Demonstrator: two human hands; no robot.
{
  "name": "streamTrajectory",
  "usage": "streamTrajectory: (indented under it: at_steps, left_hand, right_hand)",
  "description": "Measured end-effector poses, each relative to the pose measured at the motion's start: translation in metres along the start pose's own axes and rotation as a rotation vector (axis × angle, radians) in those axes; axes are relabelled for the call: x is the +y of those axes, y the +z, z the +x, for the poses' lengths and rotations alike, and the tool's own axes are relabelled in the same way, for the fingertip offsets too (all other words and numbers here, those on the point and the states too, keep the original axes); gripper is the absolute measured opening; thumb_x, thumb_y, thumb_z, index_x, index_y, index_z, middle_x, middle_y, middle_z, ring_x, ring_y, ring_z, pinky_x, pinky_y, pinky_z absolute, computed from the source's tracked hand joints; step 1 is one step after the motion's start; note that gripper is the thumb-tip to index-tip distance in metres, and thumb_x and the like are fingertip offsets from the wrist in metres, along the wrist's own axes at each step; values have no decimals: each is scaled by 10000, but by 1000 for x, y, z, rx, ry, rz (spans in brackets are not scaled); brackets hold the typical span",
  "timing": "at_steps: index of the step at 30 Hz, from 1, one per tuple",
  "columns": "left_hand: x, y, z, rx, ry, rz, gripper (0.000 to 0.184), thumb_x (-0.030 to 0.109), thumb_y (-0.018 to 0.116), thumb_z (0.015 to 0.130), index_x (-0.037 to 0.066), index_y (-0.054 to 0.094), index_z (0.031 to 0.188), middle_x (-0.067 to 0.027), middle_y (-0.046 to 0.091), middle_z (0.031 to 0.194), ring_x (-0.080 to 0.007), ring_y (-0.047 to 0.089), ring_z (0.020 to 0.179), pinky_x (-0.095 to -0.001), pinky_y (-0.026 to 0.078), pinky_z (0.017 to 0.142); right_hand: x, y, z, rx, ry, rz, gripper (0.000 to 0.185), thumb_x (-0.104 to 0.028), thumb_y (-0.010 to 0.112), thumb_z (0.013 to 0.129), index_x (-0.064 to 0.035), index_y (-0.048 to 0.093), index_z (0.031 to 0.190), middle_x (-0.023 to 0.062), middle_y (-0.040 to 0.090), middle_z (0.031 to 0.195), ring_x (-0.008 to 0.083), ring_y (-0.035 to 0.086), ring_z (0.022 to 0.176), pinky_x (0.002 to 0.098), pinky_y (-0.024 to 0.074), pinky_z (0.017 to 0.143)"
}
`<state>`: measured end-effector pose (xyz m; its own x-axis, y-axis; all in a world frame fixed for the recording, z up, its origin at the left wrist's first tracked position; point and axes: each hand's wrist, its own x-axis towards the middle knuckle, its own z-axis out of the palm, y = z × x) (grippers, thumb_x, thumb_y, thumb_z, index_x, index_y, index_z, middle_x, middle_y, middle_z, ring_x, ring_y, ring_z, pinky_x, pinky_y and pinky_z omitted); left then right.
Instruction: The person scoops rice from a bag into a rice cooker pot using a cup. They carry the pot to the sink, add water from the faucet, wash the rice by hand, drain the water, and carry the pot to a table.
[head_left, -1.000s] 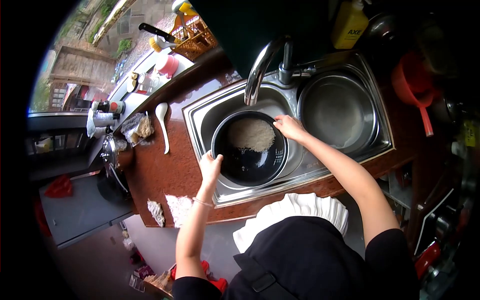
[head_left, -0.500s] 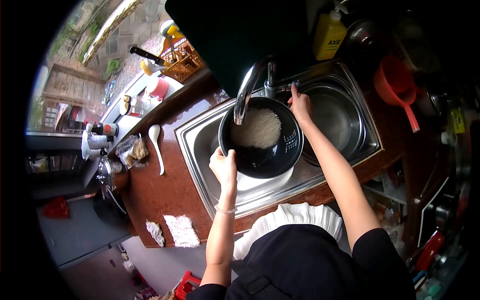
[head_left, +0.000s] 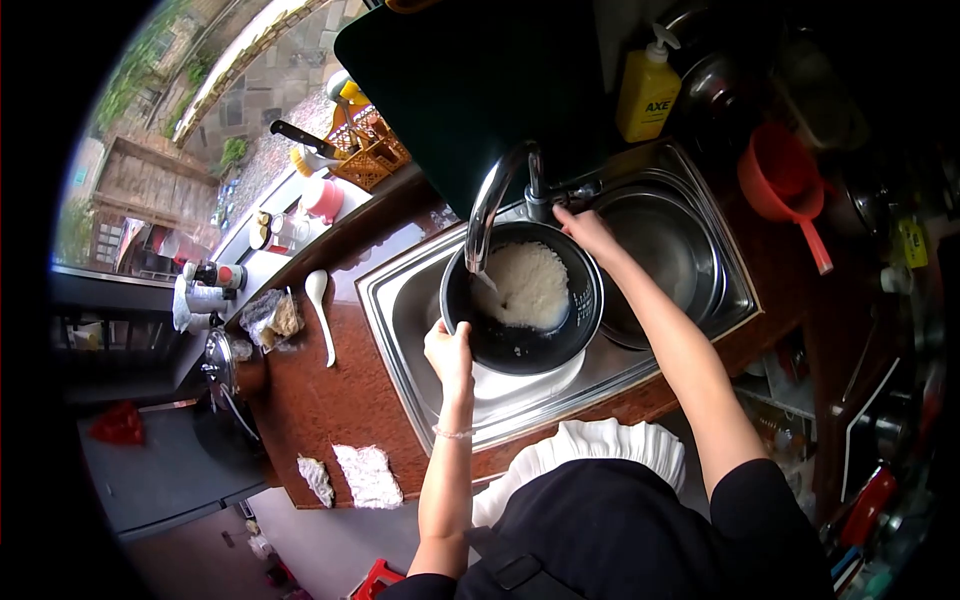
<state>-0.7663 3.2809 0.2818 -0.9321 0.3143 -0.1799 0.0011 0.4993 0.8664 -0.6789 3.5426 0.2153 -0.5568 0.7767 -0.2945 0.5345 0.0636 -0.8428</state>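
Note:
My left hand (head_left: 449,352) is closed on the left rim of a black inner pot (head_left: 530,357), holding it tilted over the left sink basin. White rice (head_left: 536,285) lies in the pot, and water (head_left: 487,283) runs onto it from the curved chrome faucet (head_left: 484,205). My right hand (head_left: 588,235) is by the faucet base, just beyond the pot's upper right rim, with a finger stretched out. Nothing shows in its grasp, and some of its fingers are hidden. The faucet lever (head_left: 580,190) lies just above this hand.
A large metal basin (head_left: 712,290) fills the right sink bowl. On the left counter are a white spoon (head_left: 320,315), a plastic bag (head_left: 270,318) and a white cloth (head_left: 367,476). A yellow soap bottle (head_left: 646,95) and a red dipper (head_left: 775,175) stand beyond the sink.
Water now streams from the faucet into the rice. My right hand has drawn back from the lever toward the pot's rim. My left hand still holds the pot.

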Motion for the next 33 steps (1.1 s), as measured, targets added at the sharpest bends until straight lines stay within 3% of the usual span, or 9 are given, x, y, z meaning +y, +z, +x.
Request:
streamTrajectory:
  at_steps: [4, 7, 12, 16, 21, 27, 33]
  left_hand:
    - [-26, -17, 5, -65, -78, -39, 135, 101, 607, 730, -33, 612, 745, -9, 573, 602, -68, 475, 541, -244, 395, 526]
    - [-25, -31, 2, -111, -130, -60, 221, 192, 593, 815, -19, 615, 750, 27, 538, 593, -49, 437, 522, -230, 357, 482]
    - [-18, -45, -9, -140, -300, -191, 235, 216, 523, 843, 25, 587, 722, 40, 484, 531, -41, 424, 437, -199, 348, 398]
    - [-27, -56, -15, -220, -416, -358, 262, 218, 449, 860, 58, 552, 681, 15, 493, 496, -76, 476, 386, -200, 413, 360]
    - [-31, -67, -18, -381, -527, -696, 277, 198, 436, 857, 19, 530, 668, -86, 573, 521, -143, 569, 407, -243, 510, 389]
    - [-10, -76, -28, -373, -526, -785, 236, 170, 446, 864, 34, 496, 677, -100, 580, 560, -170, 602, 455, -235, 525, 413]
    - [5, -88, -35, -333, -448, -771, 220, 193, 493, 884, 71, 440, 709, -65, 553, 588, -164, 616, 494, -215, 528, 432]
  right_hand:
    - [-29, -2, -38, -78, -156, -325, 322, -356, 530, 812, -58, 640, 758, 161, 623, 771, 335, 602, 767, 408, 464, 694]
    - [-23, 9, -43, -89, -216, -330, 279, -325, 539, 807, -68, 642, 778, 157, 624, 781, 334, 601, 775, 416, 463, 701]
    - [-19, 20, -46, -188, -238, -371, 243, -300, 546, 797, -83, 654, 822, 161, 625, 807, 328, 604, 786, 412, 464, 714]
    - [-7, 27, -37, -262, -212, -402, 284, -331, 579, 772, -89, 662, 894, 153, 636, 831, 300, 615, 801, 364, 467, 725]
    - [-2, 29, -23, -368, -192, -408, 261, -305, 615, 755, -67, 671, 848, 150, 634, 726, 221, 625, 659, 316, 464, 638]
    - [-1, 33, -11, -476, -161, -328, 249, -236, 626, 783, 9, 661, 804, 77, 630, 635, 93, 533, 574, 262, 432, 568]
    - [-9, 44, -14, -585, -100, -148, 227, -185, 627, 799, 39, 659, 817, 25, 625, 651, 71, 507, 588, 249, 431, 565]
